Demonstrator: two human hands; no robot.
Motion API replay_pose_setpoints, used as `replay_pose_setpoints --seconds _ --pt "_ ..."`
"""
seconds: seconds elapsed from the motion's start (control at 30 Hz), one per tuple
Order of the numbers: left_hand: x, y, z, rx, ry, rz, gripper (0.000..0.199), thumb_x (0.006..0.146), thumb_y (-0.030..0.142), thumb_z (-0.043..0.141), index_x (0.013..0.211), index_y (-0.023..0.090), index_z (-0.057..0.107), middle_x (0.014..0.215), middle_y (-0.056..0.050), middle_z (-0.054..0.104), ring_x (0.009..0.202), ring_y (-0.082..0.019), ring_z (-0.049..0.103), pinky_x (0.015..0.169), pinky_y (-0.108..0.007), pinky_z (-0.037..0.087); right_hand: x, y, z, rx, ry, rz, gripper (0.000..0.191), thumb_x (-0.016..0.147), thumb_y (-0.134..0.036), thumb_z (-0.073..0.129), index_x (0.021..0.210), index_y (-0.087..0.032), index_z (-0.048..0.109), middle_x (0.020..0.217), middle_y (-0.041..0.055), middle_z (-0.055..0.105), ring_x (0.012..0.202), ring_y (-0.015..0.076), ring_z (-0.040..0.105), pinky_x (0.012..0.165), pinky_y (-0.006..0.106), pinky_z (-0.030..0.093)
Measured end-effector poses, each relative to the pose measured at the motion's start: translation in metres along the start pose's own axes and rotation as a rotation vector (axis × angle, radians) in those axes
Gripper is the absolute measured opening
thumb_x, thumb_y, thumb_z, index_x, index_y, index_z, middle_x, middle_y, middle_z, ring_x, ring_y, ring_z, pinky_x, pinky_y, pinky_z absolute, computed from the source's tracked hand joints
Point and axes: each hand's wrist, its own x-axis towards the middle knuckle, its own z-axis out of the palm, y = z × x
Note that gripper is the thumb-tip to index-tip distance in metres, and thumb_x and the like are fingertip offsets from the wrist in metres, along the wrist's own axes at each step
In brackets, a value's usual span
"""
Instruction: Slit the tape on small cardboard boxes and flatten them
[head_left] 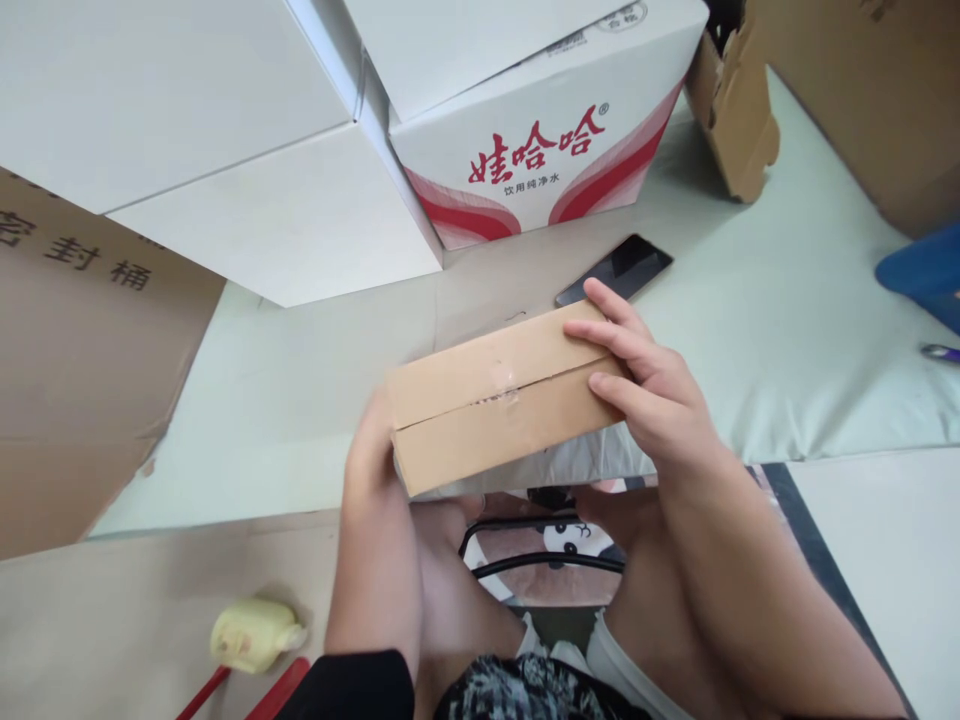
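Small cardboard box (487,440) lies directly between our two hands, in front of us above the pale green cloth (255,420); we can't tell whether its underside touches down. Long axis runs crosswise, slanting: left end closer to our body, right end farther out. The top seam follows that same line, a strip of clear tape across its middle

Left hand (371,430) grasps the left end, its fingers hidden behind the cardboard. Right hand (652,390) holds the right end, fingers spread over the top face and its corner. Neither hand is nearer; we have both in contact, one per end

Just beyond the right end: a dark phone (630,262), lying flat. Farther out, a white carton with red lettering (540,150)
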Motion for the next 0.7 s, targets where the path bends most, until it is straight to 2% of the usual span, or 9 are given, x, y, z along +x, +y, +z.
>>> replay_pose_setpoints --seconds 0.07,0.13,0.17,0.23,0.33,0.47,0.57,0.63,0.7 --pt "0.005 0.012 -0.004 0.083 0.220 0.063 0.021 0.080 0.039 0.078 0.069 0.023 0.070 0.068 0.000 0.068 0.068 -0.021 0.065 0.061 -0.034 0.052 0.003 0.001 0.005 -0.002 0.015 0.010 0.037 0.092 -0.035 0.060 0.127 -0.030 0.071 0.167 0.0030 0.043 0.159 0.0298 0.033 0.130 0.056 0.028" --pt "-0.003 0.033 -0.002 0.099 0.477 0.262 0.021 0.088 0.038 0.066 0.071 0.026 0.072 0.078 0.001 0.070 0.081 -0.020 0.068 0.075 -0.037 0.056 0.005 0.002 0.009 -0.019 0.043 0.012 0.038 0.093 -0.034 0.059 0.128 -0.029 0.071 0.167 0.0048 0.043 0.157 0.0292 0.036 0.129 0.056 0.030" --pt "-0.012 0.044 0.002 0.086 0.495 0.383 0.019 0.091 0.035 0.062 0.078 0.028 0.074 0.084 0.001 0.072 0.089 -0.020 0.069 0.086 -0.040 0.056 0.006 0.003 0.010 -0.038 0.060 0.010 0.038 0.093 -0.033 0.058 0.128 -0.028 0.071 0.166 0.0056 0.044 0.156 0.0291 0.038 0.129 0.056 0.030" --pt "-0.033 0.064 0.013 0.135 0.370 0.648 0.015 0.090 0.030 0.061 0.088 0.030 0.076 0.088 0.002 0.072 0.094 -0.022 0.070 0.097 -0.047 0.055 0.006 0.004 0.014 -0.085 0.086 0.005 0.038 0.094 -0.032 0.057 0.129 -0.028 0.072 0.166 0.0071 0.044 0.155 0.0293 0.039 0.128 0.056 0.031" --pt "-0.056 0.079 0.035 0.443 0.080 0.843 0.022 0.090 0.023 0.062 0.105 0.031 0.076 0.099 0.000 0.074 0.102 -0.024 0.070 0.105 -0.051 0.053 0.004 0.004 0.018 -0.137 0.099 -0.015 0.039 0.095 -0.032 0.055 0.130 -0.027 0.071 0.165 0.0090 0.045 0.154 0.0294 0.041 0.128 0.055 0.032" --pt "-0.053 0.073 0.055 0.867 -0.182 0.727 0.033 0.088 0.024 0.067 0.120 0.027 0.073 0.129 -0.006 0.072 0.129 -0.034 0.061 0.114 -0.055 0.045 0.005 0.004 0.020 -0.099 0.117 -0.023 0.037 0.094 -0.037 0.055 0.127 -0.028 0.070 0.162 0.0068 0.049 0.152 0.0285 0.044 0.125 0.052 0.036" --pt "-0.045 0.067 0.056 0.948 -0.190 0.670 0.035 0.088 0.030 0.068 0.122 0.030 0.073 0.132 -0.006 0.072 0.133 -0.036 0.059 0.114 -0.056 0.043 0.008 0.007 0.008 -0.060 0.317 0.093 0.034 0.097 -0.037 0.045 0.122 -0.029 0.067 0.141 0.0071 0.066 0.133 0.0251 0.061 0.110 0.046 0.050" --pt "-0.043 0.066 0.054 0.938 -0.183 0.660 0.035 0.087 0.032 0.068 0.122 0.032 0.074 0.133 -0.004 0.073 0.133 -0.036 0.060 0.114 -0.056 0.042 0.011 0.012 -0.005 -0.219 0.514 0.218 0.028 0.093 -0.031 0.045 0.110 -0.025 0.067 0.119 0.0089 0.073 0.109 0.0245 0.069 0.095 0.044 0.054" --pt "-0.043 0.065 0.053 0.931 -0.177 0.662 0.034 0.087 0.034 0.069 0.121 0.033 0.076 0.134 -0.004 0.073 0.134 -0.037 0.060 0.113 -0.058 0.042 0.013 0.020 -0.016 -0.461 0.525 0.348 0.021 0.086 -0.027 0.052 0.100 -0.022 0.066 0.108 0.0101 0.073 0.089 0.0241 0.067 0.086 0.044 0.052"
